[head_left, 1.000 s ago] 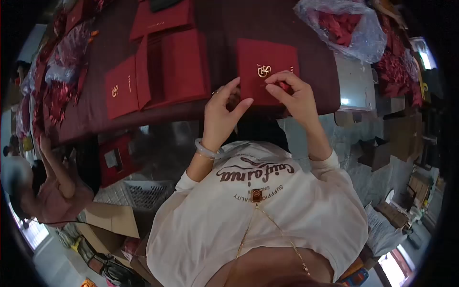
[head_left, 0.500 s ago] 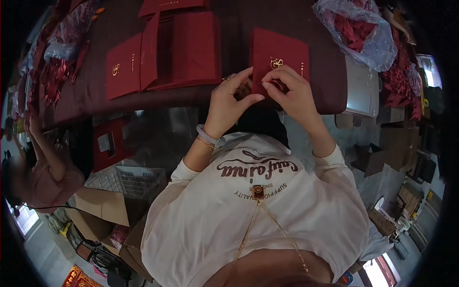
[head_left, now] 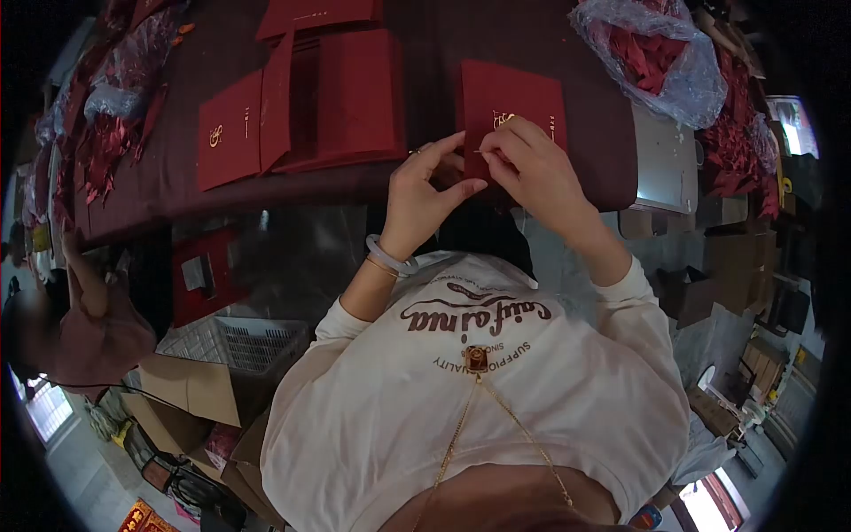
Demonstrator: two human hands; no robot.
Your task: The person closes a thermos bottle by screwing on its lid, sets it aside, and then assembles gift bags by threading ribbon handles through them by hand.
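Note:
A red paper packet (head_left: pixel 519 89) with gold lettering stands at the table's near edge, in front of me. My left hand (head_left: pixel 427 188) is curled at its left edge, thumb near the lower corner and fingers partly hidden behind it. Over the packet's front, my right hand (head_left: pixel 537 173) is closed in a pinch. A tiny pale tip shows at the pinched fingertips; it is too small to name. Left of my hands lie an open red case (head_left: pixel 359 93) with raised flaps and a gold-lettered red panel (head_left: pixel 230 131) beside it.
Clear plastic bags (head_left: pixel 660 66) with red pieces lie at the back right. Red strips (head_left: pixel 740 151) hang beyond a pale metal surface (head_left: pixel 667 164). Another person (head_left: pixel 97 328) is at the left, near a white basket (head_left: pixel 239 339) and a cardboard box (head_left: pixel 191 386).
My right hand has shifted slightly over the packet, and a pale tip now shows at its fingertips. My left hand stays at the packet's edge. The view has moved a little.

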